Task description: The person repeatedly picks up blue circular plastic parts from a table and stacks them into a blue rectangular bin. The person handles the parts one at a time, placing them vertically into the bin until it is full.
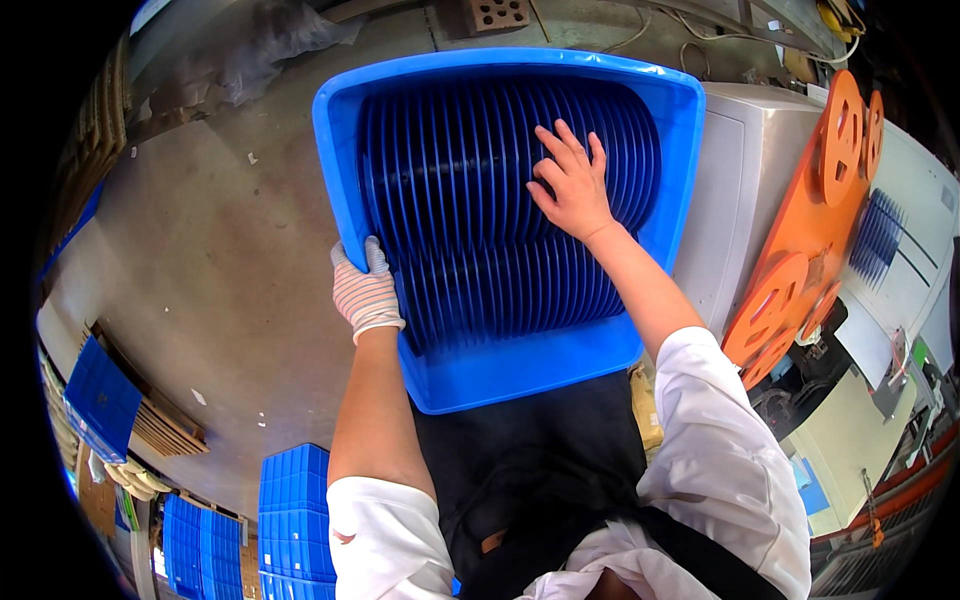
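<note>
A blue plastic tub (505,378) is in front of me, against my dark apron. It holds two rows of thin dark-blue round discs (440,165) standing on edge, side by side. My left hand (365,293), in a striped knit glove, is closed round the tub's left rim, with the thumb on the inner side. My bare right hand (573,188) is over the far row, right of its middle. Its fingers are spread, and no disc is in its grasp. Whether the fingertips touch the disc edges, I cannot tell.
A light grey cabinet (735,185) stands right of the tub. Beside it is an orange panel (790,240) with round cut-out pieces. Stacked blue crates (297,510) stand at lower left. A perforated brick (497,14) lies beyond the tub, and plastic sheeting (260,45) at far left.
</note>
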Available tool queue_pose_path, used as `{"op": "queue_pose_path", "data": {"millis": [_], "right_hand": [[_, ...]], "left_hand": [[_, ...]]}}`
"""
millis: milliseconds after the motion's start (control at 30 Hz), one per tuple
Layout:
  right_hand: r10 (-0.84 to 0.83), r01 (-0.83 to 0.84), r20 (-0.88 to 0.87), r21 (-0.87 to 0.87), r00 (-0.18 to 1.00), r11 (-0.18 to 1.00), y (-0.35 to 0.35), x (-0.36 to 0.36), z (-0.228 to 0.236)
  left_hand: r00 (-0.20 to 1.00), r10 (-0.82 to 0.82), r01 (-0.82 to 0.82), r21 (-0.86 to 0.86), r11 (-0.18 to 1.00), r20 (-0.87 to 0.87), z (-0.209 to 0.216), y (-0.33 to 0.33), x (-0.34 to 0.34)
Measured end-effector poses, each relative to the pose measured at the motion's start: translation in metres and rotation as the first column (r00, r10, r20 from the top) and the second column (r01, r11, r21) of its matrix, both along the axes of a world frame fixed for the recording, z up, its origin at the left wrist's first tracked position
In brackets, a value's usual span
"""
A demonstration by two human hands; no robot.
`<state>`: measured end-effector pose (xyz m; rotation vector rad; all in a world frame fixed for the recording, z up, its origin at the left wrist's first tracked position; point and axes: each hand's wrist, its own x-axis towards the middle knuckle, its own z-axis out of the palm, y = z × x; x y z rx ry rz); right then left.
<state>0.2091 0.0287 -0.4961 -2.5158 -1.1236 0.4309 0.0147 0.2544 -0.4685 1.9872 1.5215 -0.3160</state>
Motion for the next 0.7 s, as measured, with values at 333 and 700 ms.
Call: {"op": "queue_pose_path", "data": {"millis": [333, 700], "right_hand": [[0.048, -0.050, 0.016, 0.101, 0.999, 0.994, 0.010, -0.007, -0.013], [-0.003, 0.004, -0.017, 0.023, 1.000, 1.000, 0.025, -0.013, -0.003]], "left_hand": [[1.000, -0.012, 0.012, 0.020, 1.000, 0.004, -0.002, 0.000, 0.000], [1.000, 0.008, -0.008, -0.028, 1.000, 0.026, -0.008, 0.002, -0.005]]}}
